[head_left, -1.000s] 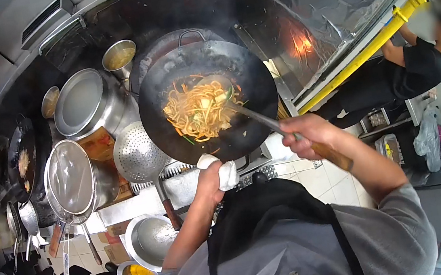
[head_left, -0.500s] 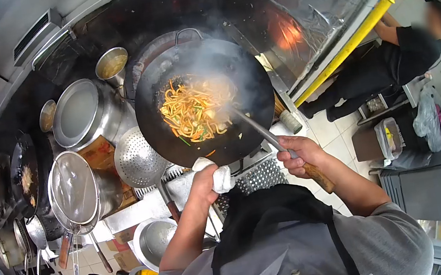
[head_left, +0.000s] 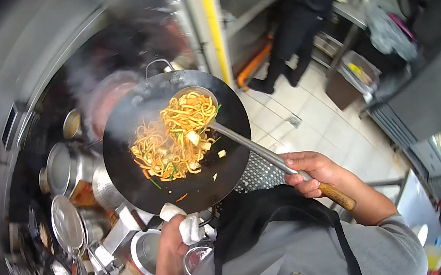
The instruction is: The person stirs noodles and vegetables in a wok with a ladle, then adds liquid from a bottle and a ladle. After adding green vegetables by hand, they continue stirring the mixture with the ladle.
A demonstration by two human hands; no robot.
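Note:
A black wok of steaming noodles with carrot strips, greens and pale cubes is in front of me. My left hand is closed at its near rim, gripping it through a folded white cloth; the cloth hides the grip. My right hand is wrapped around the handle of a metal ladle with a wooden end. The ladle's bowl, heaped with noodles, is within the wok's far right part. A loop handle stands at the wok's far rim.
At left are a steel pot, a mesh strainer, a perforated skimmer and a steel bowl. A yellow pipe rises ahead. A co-worker in black stands at a counter beyond the tiled floor.
My view has turned right. The wok has moved off the burner toward the right, with my left hand on it. The ladle now carries a heap of noodles.

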